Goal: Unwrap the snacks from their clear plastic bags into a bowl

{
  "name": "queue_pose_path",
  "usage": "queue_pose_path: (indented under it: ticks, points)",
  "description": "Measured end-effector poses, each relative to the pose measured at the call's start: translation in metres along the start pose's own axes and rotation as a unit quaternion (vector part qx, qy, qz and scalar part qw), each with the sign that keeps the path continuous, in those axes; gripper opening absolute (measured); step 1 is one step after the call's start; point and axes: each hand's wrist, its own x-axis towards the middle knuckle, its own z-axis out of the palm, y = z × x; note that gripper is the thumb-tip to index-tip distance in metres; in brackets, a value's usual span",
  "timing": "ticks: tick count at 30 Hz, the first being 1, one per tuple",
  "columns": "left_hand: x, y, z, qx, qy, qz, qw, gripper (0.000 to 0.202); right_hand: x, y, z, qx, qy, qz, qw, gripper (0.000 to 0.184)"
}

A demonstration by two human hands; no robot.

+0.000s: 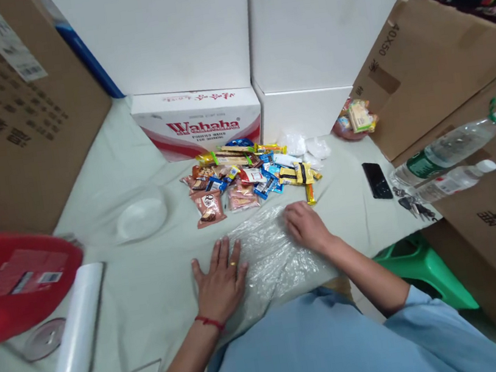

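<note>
A crinkled sheet of clear plastic film (pixel 266 251) lies on the pale cloth-covered table (pixel 151 286) in front of me. My left hand (pixel 221 278) rests flat on its left edge, fingers stretched out, a ring on one finger and a red string at the wrist. My right hand (pixel 305 225) presses on the film's upper right corner with fingers curled down. Just beyond the film lies a pile of small wrapped snacks (pixel 247 177).
A clear plastic bowl (pixel 142 218) sits left of the snacks. A roll of film (pixel 75 352) and a red basin (pixel 8 284) are at left. A black phone (pixel 377 180), keys and two water bottles (pixel 452 160) lie at right. White and brown boxes ring the table.
</note>
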Motion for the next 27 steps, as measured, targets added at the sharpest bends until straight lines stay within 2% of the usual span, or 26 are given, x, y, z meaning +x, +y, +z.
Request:
queue_pose_path:
  ticks: [2,4,6,9,15,17,19,21,23,25,27]
  points:
    - [0.002,-0.004,0.000,-0.037,-0.004,-0.016,0.999,0.056,-0.001,-0.032,0.001,-0.006,-0.085,-0.108,0.991,0.023]
    - [0.006,-0.008,0.000,-0.074,-0.005,-0.035,0.997,0.055,-0.004,-0.061,0.012,-0.007,-0.160,-0.229,0.960,0.021]
    - [0.013,-0.012,-0.003,-0.098,-0.003,-0.049,0.994,0.054,-0.006,-0.080,0.028,0.006,-0.176,-0.307,0.935,0.020]
    - [0.028,-0.014,-0.010,-0.096,0.004,-0.064,0.993,0.053,-0.010,-0.090,0.049,0.038,-0.162,-0.360,0.918,0.031]
    - [0.057,-0.003,-0.024,-0.036,0.089,-0.086,0.992,0.044,-0.019,-0.087,0.068,0.088,-0.204,-0.340,0.914,0.043]
    - [0.057,0.003,-0.023,-0.026,0.112,-0.087,0.989,0.045,-0.025,-0.089,0.068,0.100,-0.210,-0.335,0.913,0.044]
    - [0.051,0.008,-0.017,-0.019,0.111,-0.076,0.991,0.048,-0.031,-0.090,0.064,0.117,-0.218,-0.343,0.906,0.042]
    - [0.042,0.012,-0.009,-0.010,0.095,-0.059,0.994,0.051,-0.032,-0.089,0.051,0.137,-0.236,-0.342,0.899,0.036]
    - [0.033,0.014,0.001,-0.001,0.080,-0.050,0.996,0.055,-0.021,-0.085,0.030,0.146,-0.258,-0.308,0.904,0.030]
    - [0.026,0.016,0.007,0.004,0.066,-0.050,0.997,0.057,0.006,-0.077,0.006,0.117,-0.262,-0.237,0.928,0.029]
    - [0.022,0.017,0.010,0.004,0.054,-0.057,0.997,0.058,0.047,-0.070,-0.014,0.026,-0.229,-0.173,0.958,0.025]
